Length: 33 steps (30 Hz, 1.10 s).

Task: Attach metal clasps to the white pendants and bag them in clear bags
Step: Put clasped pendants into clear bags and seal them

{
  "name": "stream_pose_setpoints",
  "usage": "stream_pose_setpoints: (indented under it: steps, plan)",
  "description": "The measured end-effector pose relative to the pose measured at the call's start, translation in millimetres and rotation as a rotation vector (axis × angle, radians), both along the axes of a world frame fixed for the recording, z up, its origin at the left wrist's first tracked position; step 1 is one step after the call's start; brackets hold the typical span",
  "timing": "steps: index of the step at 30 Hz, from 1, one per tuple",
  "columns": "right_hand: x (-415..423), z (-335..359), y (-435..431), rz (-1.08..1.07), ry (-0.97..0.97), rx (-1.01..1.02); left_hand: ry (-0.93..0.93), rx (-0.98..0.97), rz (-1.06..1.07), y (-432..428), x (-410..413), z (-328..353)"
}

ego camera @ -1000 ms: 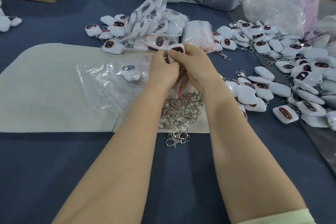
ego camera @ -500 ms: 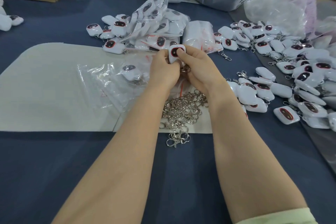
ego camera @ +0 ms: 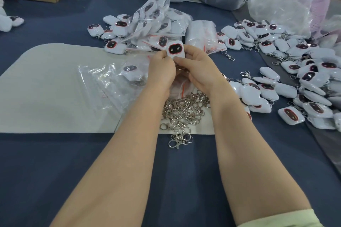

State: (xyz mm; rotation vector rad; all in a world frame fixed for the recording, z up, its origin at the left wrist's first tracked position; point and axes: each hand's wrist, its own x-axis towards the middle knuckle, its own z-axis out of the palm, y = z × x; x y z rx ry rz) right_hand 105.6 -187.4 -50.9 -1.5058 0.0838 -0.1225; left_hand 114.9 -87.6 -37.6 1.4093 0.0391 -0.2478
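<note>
While the white rounded-square plastic pendant [ego camera: 175, 49], dark red-rimmed face up, is held above the grey mat [ego camera: 46, 83], left hand [ego camera: 162, 72] and right hand [ego camera: 201, 68] each keep a closed fingertip grip on its lower edge. Clasp joint hidden beneath. Best: steady the body, seat the ring fully. Loose silver metal clasps [ego camera: 184, 110] heaped just below; clear zip bags [ego camera: 103, 83] lie left.

Bare forearms, pale-green right sleeve [ego camera: 280, 220]

Bare table [ego camera: 36, 171] along the lower frame and the pale mat [ego camera: 46, 88] at left give passage. Loose clasps [ego camera: 184, 110] at centre and the pendant heap [ego camera: 287, 90] at right obstruct.
</note>
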Motion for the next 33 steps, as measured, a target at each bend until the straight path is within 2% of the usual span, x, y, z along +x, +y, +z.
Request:
stream_pose_setpoints:
  steps: [6, 9, 13, 15, 18, 20, 22, 25, 27, 30, 33]
  plan:
    - [-0.3, 4.3, 0.7, -0.024, 0.008, -0.042, -0.011, -0.003, -0.004, 0.0, 2.0, 1.1]
    - [0.0, 10.1, -0.9, -0.08, 0.038, -0.068, -0.177, 0.27, 0.014, 0.1, 2.7, 2.7]
    - [1.4, 19.0, -9.5, -0.295, 0.075, -0.153, -0.479, 0.566, -0.033, 2.2, -6.0, 7.3]
    - [0.1, 23.9, -15.8, -0.39, 0.087, -0.2, -0.515, 0.733, -0.118, 4.2, -7.5, 8.7]
    - [-4.6, 32.9, -21.2, -0.433, 0.089, -0.067, -0.483, 0.987, -0.334, 8.8, -9.3, 12.0]
    - [-7.1, 38.8, -20.8, -0.432, 0.073, 0.028, -0.475, 1.039, -0.392, 10.0, -10.2, 12.3]
    - [-8.6, 44.9, -16.1, -0.397, 0.001, 0.113, -0.482, 0.975, -0.328, 10.1, -9.5, 12.3]
    - [-10.7, 51.3, -5.3, -0.306, -0.065, 0.123, -0.419, 0.719, -0.123, 11.0, -2.5, 12.3]
    - [-11.8, 53.9, 1.9, -0.289, -0.042, -0.062, -0.324, 0.471, -0.01, 12.1, 3.9, 11.0]
    - [-11.1, 57.1, 8.7, -0.332, -0.017, -0.506, -0.2, 0.163, 0.099, 12.3, 6.6, 10.3]
    - [-10.2, 61.2, 9.5, -0.319, 0.004, -0.795, -0.164, 0.02, 0.194, 12.2, 6.5, 11.2]
